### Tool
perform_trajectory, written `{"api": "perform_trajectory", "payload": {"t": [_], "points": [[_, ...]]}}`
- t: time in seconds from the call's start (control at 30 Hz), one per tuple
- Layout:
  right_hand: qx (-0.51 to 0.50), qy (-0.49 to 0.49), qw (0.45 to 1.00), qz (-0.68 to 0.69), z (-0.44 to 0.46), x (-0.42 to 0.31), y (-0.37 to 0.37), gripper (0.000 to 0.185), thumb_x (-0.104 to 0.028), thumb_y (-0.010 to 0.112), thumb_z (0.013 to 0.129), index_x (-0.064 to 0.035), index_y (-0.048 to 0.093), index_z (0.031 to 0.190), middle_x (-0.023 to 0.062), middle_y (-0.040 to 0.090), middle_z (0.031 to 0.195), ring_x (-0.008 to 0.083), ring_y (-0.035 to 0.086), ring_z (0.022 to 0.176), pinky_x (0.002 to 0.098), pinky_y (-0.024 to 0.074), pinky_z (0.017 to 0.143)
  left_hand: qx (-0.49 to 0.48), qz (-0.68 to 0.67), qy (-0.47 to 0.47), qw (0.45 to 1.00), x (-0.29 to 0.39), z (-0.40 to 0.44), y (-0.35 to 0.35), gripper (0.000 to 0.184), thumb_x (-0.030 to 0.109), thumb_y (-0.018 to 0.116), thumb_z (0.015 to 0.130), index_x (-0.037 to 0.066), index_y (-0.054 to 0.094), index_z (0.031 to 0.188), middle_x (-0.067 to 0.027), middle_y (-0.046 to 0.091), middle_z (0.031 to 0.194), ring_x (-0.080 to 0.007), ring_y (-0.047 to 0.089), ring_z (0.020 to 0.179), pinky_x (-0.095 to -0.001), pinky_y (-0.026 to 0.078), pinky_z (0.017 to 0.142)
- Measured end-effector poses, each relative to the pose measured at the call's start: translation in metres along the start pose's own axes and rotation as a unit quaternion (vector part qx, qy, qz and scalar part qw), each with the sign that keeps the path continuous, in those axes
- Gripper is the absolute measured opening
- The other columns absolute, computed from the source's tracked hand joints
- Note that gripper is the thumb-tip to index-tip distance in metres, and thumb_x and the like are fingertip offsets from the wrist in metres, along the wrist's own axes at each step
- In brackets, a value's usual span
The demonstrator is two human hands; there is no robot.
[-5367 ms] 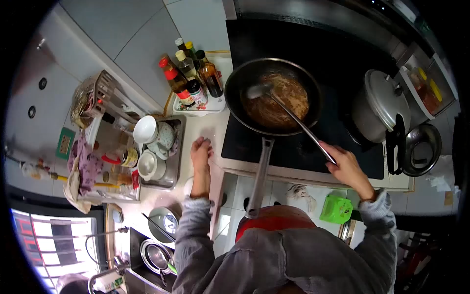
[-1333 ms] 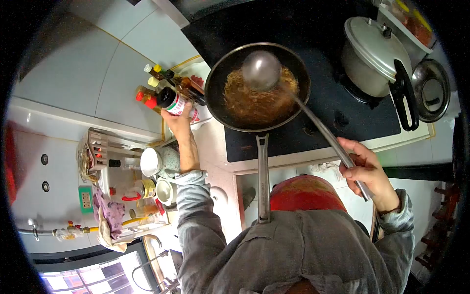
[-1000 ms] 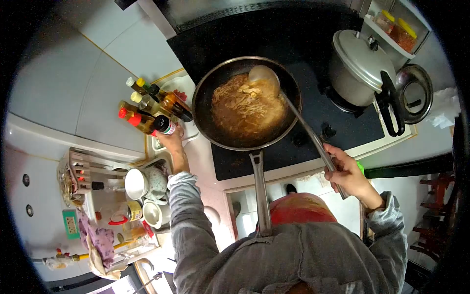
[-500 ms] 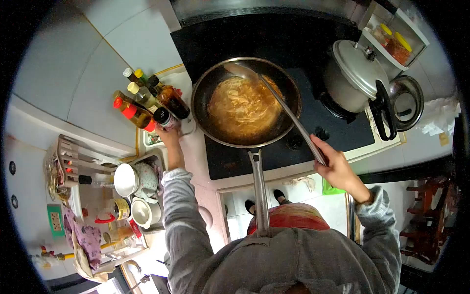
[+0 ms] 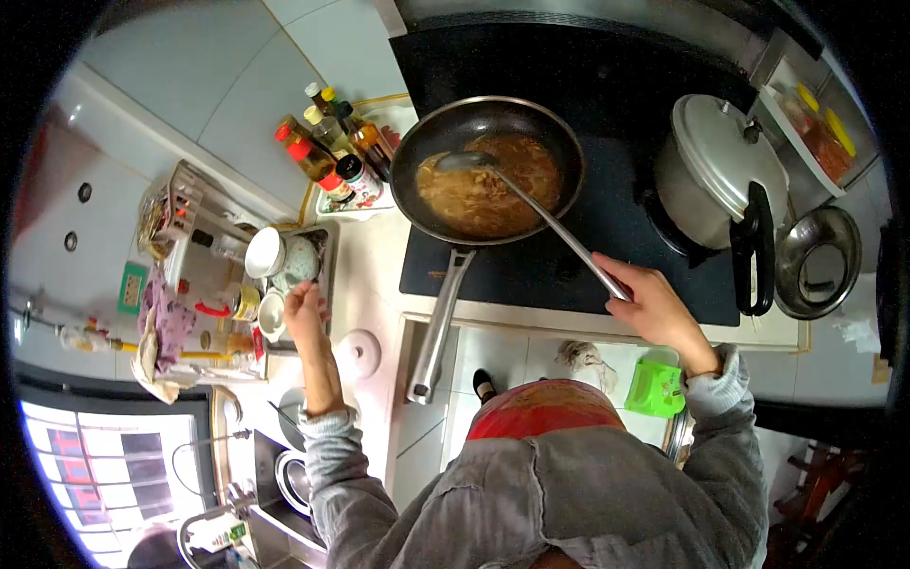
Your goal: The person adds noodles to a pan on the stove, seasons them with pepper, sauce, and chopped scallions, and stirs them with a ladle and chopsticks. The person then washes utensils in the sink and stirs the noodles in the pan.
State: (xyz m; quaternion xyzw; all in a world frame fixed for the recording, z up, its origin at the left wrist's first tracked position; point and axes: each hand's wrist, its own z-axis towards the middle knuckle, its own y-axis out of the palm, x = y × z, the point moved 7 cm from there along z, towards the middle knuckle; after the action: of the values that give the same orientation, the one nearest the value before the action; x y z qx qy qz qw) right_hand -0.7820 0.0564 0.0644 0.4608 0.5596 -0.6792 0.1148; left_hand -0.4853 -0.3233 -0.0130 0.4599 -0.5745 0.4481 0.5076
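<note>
Clamping a ladle (image 5: 569, 239), right hand (image 5: 659, 305) over the hob's edge (image 5: 531, 308), left hand (image 5: 307, 318), fingers together, near bowls (image 5: 264, 253), brown food (image 5: 455, 204) in the pan (image 5: 493, 117)

There were one pan (image 5: 493, 116), one ladle (image 5: 561, 228), one pressure cooker (image 5: 713, 175), two yellow-lidded jars (image 5: 827, 152), one left hand (image 5: 305, 318) and one right hand (image 5: 654, 305).

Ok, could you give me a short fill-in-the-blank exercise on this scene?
The right hand grips the ladle by its ____.
The pressure cooker stands to the ____ of the pan.
The plastic basket on the floor is coloured ____.

Missing words: handle; right; green.
</note>
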Motion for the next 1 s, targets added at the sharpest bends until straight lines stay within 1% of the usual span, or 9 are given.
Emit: {"api": "perform_trajectory", "payload": {"t": [0.07,0.1,0.23,0.37,0.47,0.6,0.7,0.8,1.0], "points": [[-0.035,0.03,0.998,0.037,-0.017,0.006,-0.011,0.06,-0.003,0.059,0.071,-0.0079,0.042,0.128,0.0135,0.056,0.072,0.0159,0.052,0.055,0.0296,0.044,0.055,-0.018,-0.009,-0.027,0.999,-0.012,-0.04,-0.001,0.019,0.017,0.063,0.08,0.009,0.058,0.097,0.0001,0.059,0.082,-0.0099,0.054,0.064,-0.0204,0.04,0.052],[-0.009,-0.013,0.998,0.055,-0.025,0.007,-0.016,0.058,-0.003,0.059,0.073,-0.0082,0.043,0.128,0.0078,0.048,0.063,0.0092,0.041,0.053,0.0248,0.0391,0.051,-0.039,-0.027,-0.049,0.998,-0.016,-0.059,0.005,0.02,0.017,0.063,0.081,0.008,0.058,0.098,-0.0008,0.059,0.084,-0.0107,0.055,0.065,-0.0204,0.041,0.052],[-0.057,-0.019,0.994,0.096,-0.055,0.017,-0.025,0.057,-0.005,0.059,0.074,-0.009,0.042,0.129,0.0056,0.049,0.064,0.0075,0.042,0.056,0.0236,0.0387,0.052,-0.104,-0.071,-0.097,0.987,-0.016,-0.126,0.035,0.02,0.015,0.059,0.084,0.004,0.056,0.101,-0.0041,0.06,0.087,-0.0122,0.057,0.065,-0.0204,0.044,0.051],[-0.093,0.013,0.986,0.137,-0.071,0.023,-0.022,0.057,-0.008,0.06,0.074,-0.0078,0.042,0.129,0.0044,0.052,0.067,0.0074,0.043,0.057,0.0233,0.0396,0.054,-0.102,-0.132,-0.104,0.981,-0.019,-0.157,0.04,0.018,0.013,0.059,0.084,0.004,0.057,0.099,-0.0057,0.061,0.088,-0.0128,0.057,0.065,-0.023,0.046,0.052],[-0.079,0.001,0.994,0.07,-0.069,0.023,-0.018,0.058,0.0,0.057,0.075,-0.0067,0.041,0.13,0.0007,0.053,0.071,0.0042,0.045,0.057,0.0202,0.0385,0.051,-0.105,-0.164,-0.112,0.974,-0.027,-0.168,0.033,0.016,0.012,0.058,0.085,0.004,0.057,0.098,-0.0059,0.061,0.088,-0.0127,0.057,0.064,-0.0239,0.047,0.052],[0.023,0.009,0.989,0.146,-0.056,0.033,-0.012,0.056,-0.006,0.058,0.076,-0.0085,0.042,0.129,0.0053,0.055,0.073,0.0078,0.046,0.058,0.0233,0.0404,0.053,-0.09,-0.193,-0.143,0.967,-0.038,-0.18,0.019,0.014,0.01,0.056,0.085,0.004,0.057,0.098,-0.0041,0.061,0.08,-0.0119,0.056,0.058,-0.0209,0.046,0.048],[0.069,0.049,0.99,0.111,-0.04,0.031,-0.011,0.056,-0.004,0.057,0.077,-0.0085,0.041,0.13,0.0045,0.055,0.074,0.0085,0.046,0.057,0.0232,0.0398,0.051,-0.064,-0.199,-0.162,0.964,-0.051,-0.192,0.001,0.015,0.01,0.055,0.085,0.003,0.056,0.099,-0.0041,0.06,0.081,-0.0123,0.058,0.059,-0.0203,0.045,0.045],[0.125,0.016,0.988,0.087,-0.015,0.06,-0.002,0.057,-0.004,0.056,0.077,-0.0094,0.04,0.131,0.005,0.056,0.082,0.0078,0.046,0.054,0.0231,0.0389,0.048,-0.029,-0.18,-0.202,0.962,-0.074,-0.206,-0.026,0.019,0.009,0.056,0.083,0.002,0.056,0.101,-0.0044,0.059,0.082,-0.0126,0.058,0.06,-0.0202,0.045,0.046],[0.08,0.069,0.99,0.098,0.022,0.064,0.022,0.056,-0.002,0.052,0.081,-0.0129,0.038,0.134,0.004,0.053,0.082,0.0094,0.04,0.049,0.0257,0.037,0.046,0.029,-0.219,-0.212,0.952,-0.111,-0.222,-0.069,0.02,0.012,0.057,0.082,0.005,0.056,0.101,-0.0019,0.059,0.084,-0.0101,0.056,0.059,-0.0194,0.045,0.047]]}}
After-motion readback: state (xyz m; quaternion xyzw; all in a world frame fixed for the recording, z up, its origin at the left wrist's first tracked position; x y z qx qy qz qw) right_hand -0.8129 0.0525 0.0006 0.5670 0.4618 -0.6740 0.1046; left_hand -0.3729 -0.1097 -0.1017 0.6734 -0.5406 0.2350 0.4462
